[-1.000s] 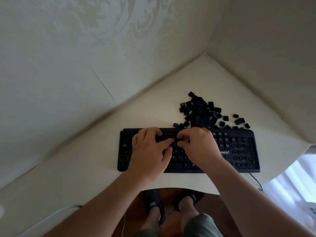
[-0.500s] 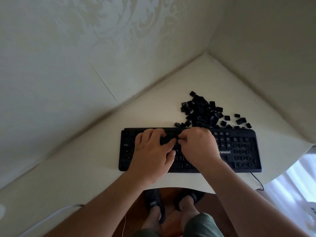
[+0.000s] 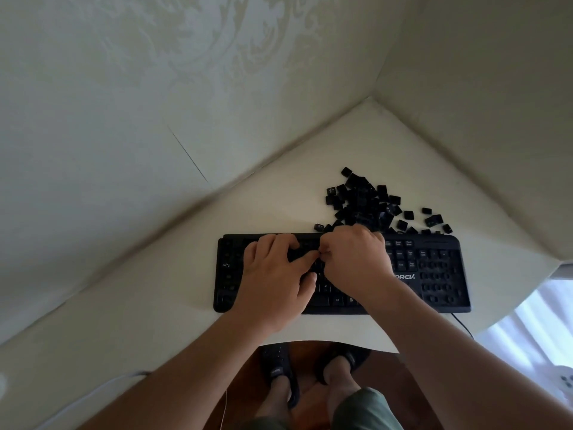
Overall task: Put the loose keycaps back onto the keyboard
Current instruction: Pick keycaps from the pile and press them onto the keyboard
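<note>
Both hands bunched mid-keyboard now

Right hand (image 3: 356,259) slid up, fingers curled, cap unseen; left hand (image 3: 276,274) rests flat on keyboard (image 3: 434,274). Keycap pile (image 3: 362,203) still big.

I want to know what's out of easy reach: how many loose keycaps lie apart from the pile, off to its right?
About 5: two just right of the pile, one farther back, a wide one, one farthest right. The keyboard may hide others.
</note>
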Tool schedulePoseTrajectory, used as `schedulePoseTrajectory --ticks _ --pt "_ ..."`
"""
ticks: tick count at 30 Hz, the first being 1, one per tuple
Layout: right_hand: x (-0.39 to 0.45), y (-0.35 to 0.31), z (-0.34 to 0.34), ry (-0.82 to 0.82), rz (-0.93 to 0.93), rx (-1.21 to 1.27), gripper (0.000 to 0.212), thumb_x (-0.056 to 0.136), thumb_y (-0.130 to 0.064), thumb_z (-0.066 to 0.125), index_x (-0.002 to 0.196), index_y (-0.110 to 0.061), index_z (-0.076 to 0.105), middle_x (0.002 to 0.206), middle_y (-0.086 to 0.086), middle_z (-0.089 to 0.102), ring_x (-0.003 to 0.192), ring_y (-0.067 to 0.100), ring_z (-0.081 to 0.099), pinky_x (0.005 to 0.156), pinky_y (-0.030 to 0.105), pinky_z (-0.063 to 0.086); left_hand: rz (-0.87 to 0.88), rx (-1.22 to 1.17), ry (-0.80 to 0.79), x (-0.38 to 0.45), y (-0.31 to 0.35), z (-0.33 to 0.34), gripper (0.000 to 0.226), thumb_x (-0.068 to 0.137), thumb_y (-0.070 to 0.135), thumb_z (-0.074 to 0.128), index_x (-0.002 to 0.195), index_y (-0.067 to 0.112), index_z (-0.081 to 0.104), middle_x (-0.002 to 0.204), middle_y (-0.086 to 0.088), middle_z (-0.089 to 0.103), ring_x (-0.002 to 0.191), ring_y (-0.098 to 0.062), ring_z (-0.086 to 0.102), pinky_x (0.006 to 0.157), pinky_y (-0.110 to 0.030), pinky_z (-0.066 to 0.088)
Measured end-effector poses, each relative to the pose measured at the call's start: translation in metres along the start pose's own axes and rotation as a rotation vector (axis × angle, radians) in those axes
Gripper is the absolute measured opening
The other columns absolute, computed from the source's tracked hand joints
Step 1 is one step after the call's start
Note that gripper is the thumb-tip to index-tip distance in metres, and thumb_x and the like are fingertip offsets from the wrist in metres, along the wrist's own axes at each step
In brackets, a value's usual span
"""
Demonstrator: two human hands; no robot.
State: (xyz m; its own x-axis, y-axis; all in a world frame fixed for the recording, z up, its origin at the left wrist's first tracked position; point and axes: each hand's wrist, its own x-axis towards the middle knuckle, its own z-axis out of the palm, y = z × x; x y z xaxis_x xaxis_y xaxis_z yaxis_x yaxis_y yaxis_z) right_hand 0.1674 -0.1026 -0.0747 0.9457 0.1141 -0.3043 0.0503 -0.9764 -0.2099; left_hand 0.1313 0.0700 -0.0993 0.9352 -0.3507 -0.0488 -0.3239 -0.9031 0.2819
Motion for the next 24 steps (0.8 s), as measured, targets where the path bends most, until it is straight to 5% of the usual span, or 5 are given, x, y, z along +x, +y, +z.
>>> schedulePoseTrajectory --ticks 4,8,14,24 --pt "-0.004 0.01 -0.004 0.021 -0.003 0.18 0.013 0.092 -0.029 0.065 0.098 -0.033 0.076 0.093 -0.015 0.068 0.093 0.012 0.064 0.089 0.036 0.049 0.011 0.007 -0.011 0.001 -0.002 -0.001 0.041 0.096 0.05 0.05 0.133 0.043 0.066 0.123 0.0 0.055 0.12 -0.026 0.049 0.104 -0.045 0.036" --pt "0.011 0.018 -0.024 0.144 0.082 0.343 0.014 0.093 -0.031 0.068 0.103 -0.03 0.077 0.099 -0.012 0.071 0.09 0.011 0.066 0.078 0.033 0.058 0.013 -0.002 0.01 0.007 -0.003 -0.003 0.037 0.096 0.05 0.049 0.126 0.044 0.071 0.122 0.001 0.054 0.12 -0.025 0.049 0.104 -0.044 0.033" --pt "0.044 0.004 -0.021 -0.1 0.076 0.081 0.038 0.094 -0.056 0.059 0.117 -0.029 0.071 0.122 0.002 0.054 0.117 0.025 0.051 0.09 0.044 0.054 -0.077 -0.078 0.102 0.022 -0.008 -0.006 0.031 0.095 0.045 0.055 0.118 0.04 0.075 0.119 0.003 0.058 0.12 -0.023 0.047 0.102 -0.041 0.034" --pt "0.057 -0.005 -0.026 -0.215 -0.076 -0.122 0.038 0.095 -0.056 0.061 0.116 -0.026 0.071 0.122 0.005 0.056 0.123 0.029 0.043 0.097 0.046 0.042 -0.297 -0.14 0.116 0.035 -0.019 -0.007 0.023 0.091 0.035 0.065 0.109 0.043 0.077 0.115 0.01 0.061 0.118 -0.021 0.044 0.095 -0.041 0.037"
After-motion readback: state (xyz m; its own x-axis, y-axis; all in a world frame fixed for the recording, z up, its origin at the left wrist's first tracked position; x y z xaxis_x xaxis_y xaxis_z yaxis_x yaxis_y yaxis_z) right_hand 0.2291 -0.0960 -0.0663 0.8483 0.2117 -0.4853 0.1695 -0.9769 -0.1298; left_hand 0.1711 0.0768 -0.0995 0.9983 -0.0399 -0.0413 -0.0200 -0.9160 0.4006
